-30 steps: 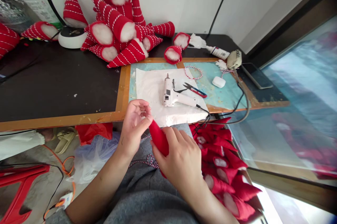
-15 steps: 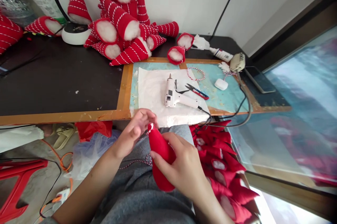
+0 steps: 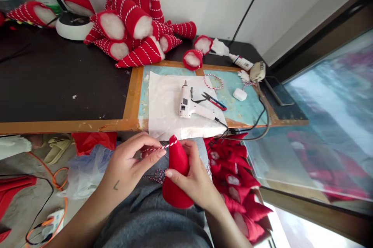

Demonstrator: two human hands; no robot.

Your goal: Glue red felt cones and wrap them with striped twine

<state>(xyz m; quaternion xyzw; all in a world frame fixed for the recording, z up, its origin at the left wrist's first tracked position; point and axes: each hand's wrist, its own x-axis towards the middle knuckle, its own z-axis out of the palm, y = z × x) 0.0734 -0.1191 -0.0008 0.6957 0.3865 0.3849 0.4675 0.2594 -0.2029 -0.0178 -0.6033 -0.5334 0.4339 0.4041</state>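
My right hand (image 3: 196, 176) is wrapped round a plain red felt cone (image 3: 178, 162), its tip pointing up and away from me above my lap. Between thumb and fingers, my left hand (image 3: 132, 158) pinches a red-and-white twisted cord (image 3: 157, 148). The cord runs taut to the cone's tip and touches it there. More of the cord lies in a tangle on my lap, partly hidden behind the cone. Beyond my hands, a white hot glue gun (image 3: 190, 104) rests on a white sheet (image 3: 163, 100), with small thread snips (image 3: 215, 101) beside it.
Striped red stuffed cones (image 3: 136, 18) are heaped at the back of the table. A box of plain red cones (image 3: 233, 186) stands below on the right. A glue bottle (image 3: 241, 62), a phone (image 3: 278, 90) and the glue gun's black cable (image 3: 223, 123) are also around.
My left hand has gone from loosely spread by the cone's tip to pinching the cord, now pulled taut to the left. The cone has turned more upright in my right hand.
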